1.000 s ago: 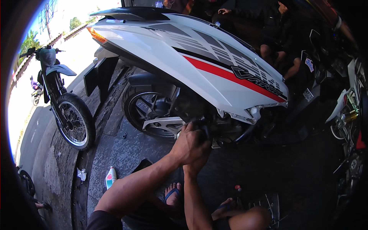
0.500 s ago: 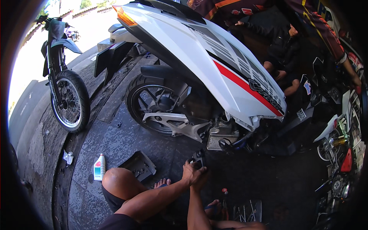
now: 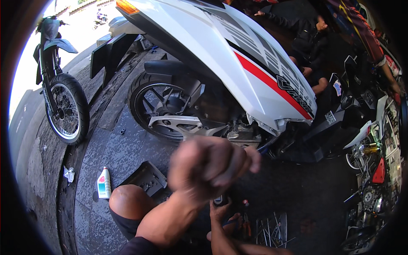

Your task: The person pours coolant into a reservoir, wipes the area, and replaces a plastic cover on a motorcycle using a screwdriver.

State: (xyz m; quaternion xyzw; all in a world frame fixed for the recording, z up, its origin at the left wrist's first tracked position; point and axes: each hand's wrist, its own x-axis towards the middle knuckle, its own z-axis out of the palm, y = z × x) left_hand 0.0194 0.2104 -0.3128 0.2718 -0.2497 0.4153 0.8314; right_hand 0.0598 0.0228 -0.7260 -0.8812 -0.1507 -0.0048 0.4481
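Note:
My left hand (image 3: 208, 165) is raised large across the middle, fingers curled but smeared by motion, in front of the scooter's lower side. Below and partly behind it, my right hand (image 3: 219, 207) holds a black part (image 3: 219, 199), mostly hidden. The white scooter (image 3: 187, 38) has red and black side stripes, a rear wheel (image 3: 134, 104) and a silver swingarm (image 3: 178, 123). A black tray (image 3: 155, 172) with small metal pieces and a white bottle (image 3: 103, 183) lie on the floor left of my hands. Pliers (image 3: 247, 226) and several long metal tools (image 3: 274, 229) lie beside my right forearm.
A dirt bike (image 3: 59, 97) stands at the left beside the road. A person in a dark jacket (image 3: 304, 38) sits behind the scooter; another person's arm (image 3: 386, 72) reaches down at the right. Motorcycle parts and a bike (image 3: 369, 174) crowd the right side.
My hands came down from the scooter's lower side with the black part; then my left hand let go and rose toward the camera, while my right hand stayed low holding it.

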